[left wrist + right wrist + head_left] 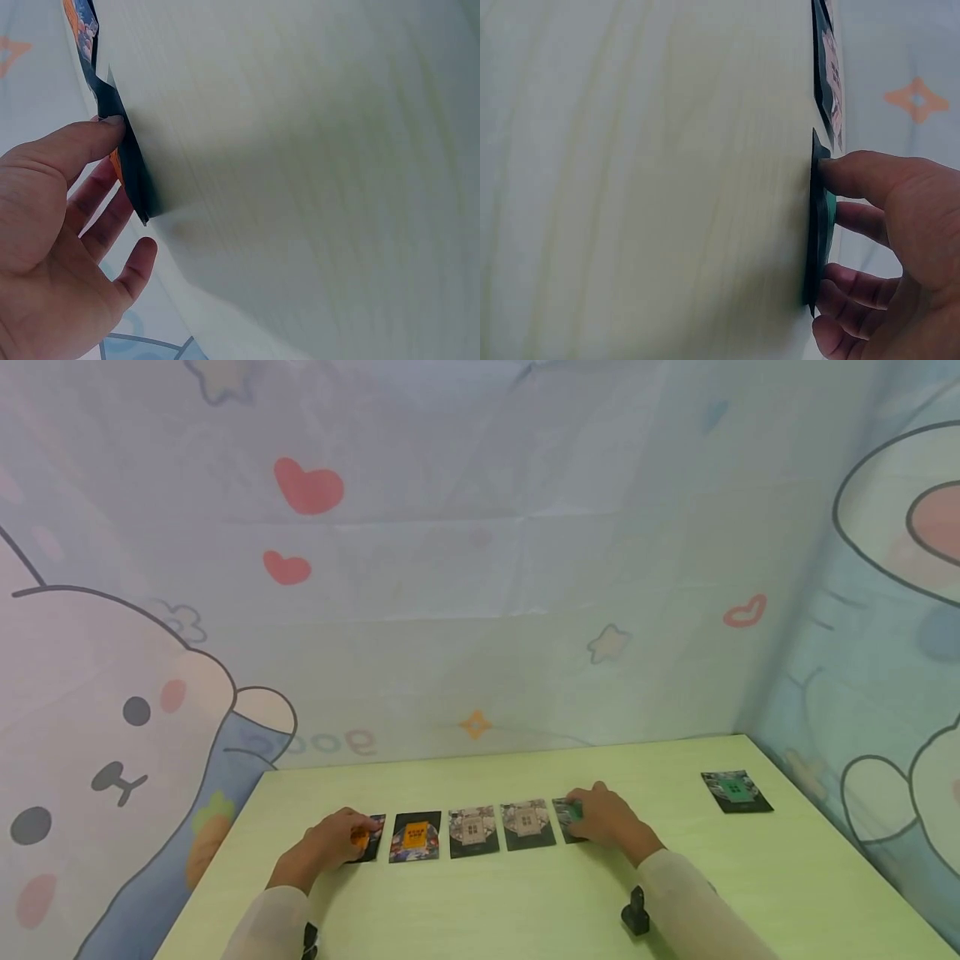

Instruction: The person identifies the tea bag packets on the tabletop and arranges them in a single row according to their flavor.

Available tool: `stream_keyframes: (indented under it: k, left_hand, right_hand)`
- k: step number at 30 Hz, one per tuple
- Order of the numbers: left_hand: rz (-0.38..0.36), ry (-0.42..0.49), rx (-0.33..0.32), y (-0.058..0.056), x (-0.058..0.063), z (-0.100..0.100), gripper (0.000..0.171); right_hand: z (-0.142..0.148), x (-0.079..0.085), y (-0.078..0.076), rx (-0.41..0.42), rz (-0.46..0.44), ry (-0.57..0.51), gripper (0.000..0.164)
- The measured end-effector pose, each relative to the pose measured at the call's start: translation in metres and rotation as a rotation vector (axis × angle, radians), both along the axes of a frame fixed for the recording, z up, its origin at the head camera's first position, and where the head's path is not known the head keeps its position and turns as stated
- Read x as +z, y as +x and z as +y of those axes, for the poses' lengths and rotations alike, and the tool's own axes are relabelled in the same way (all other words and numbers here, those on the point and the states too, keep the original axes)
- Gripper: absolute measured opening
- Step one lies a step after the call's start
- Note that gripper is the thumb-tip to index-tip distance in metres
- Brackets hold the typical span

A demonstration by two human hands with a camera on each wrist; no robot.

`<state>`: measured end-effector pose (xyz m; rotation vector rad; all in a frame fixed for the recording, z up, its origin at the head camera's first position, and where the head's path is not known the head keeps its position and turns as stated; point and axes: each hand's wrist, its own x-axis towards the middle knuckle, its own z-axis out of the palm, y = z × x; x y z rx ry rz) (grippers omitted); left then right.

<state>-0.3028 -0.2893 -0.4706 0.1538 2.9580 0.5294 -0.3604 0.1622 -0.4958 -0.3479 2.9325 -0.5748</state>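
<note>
Several flat, dark-edged packets lie in a row on the pale table. At the row's left end my left hand [326, 841] grips a packet with an orange label [372, 850], partly hidden by the fingers. In the left wrist view its thumb lies on the edge of that dark packet [135, 169], fingers on the labelled side. At the right end my right hand [606, 818] holds a green-labelled packet [562, 812] between thumb and fingers. The right wrist view has this packet [822, 225] edge-on, close to the table surface.
Between the hands lie another orange-labelled packet [415, 837] and two beige ones, a left beige packet [473, 832] and a right beige packet [528, 824]. Another green-labelled packet [737, 791] lies far right on the table [480, 910]. A printed cloth [480, 568] hangs behind.
</note>
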Motion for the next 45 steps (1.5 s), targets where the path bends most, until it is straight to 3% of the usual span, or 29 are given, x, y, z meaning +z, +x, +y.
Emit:
stream_keyframes:
  k: [7, 13, 19, 27, 45]
  left_hand:
    - [-0.009, -0.007, 0.003, 0.0, 0.0, 0.0, 0.039]
    - [-0.008, -0.009, 0.002, 0.001, 0.001, 0.001, 0.038]
    - [-0.01, 0.008, 0.009, 0.001, 0.005, 0.002, 0.039]
    - [-0.018, -0.001, 0.007, 0.0, 0.004, 0.002, 0.039]
    - [-0.026, -0.007, 0.008, -0.002, -0.002, -0.001, 0.039]
  right_hand:
    - [-0.002, 0.0, 0.0, 0.003, -0.015, -0.007, 0.051]
    - [0.005, 0.0, -0.002, 0.028, 0.026, -0.014, 0.046]
    - [0.02, 0.013, -0.001, 0.031, 0.061, -0.024, 0.047]
    - [0.053, 0.025, -0.001, 0.021, 0.063, -0.023, 0.044]
    - [0.145, 0.022, -0.013, -0.032, 0.038, -0.027, 0.046]
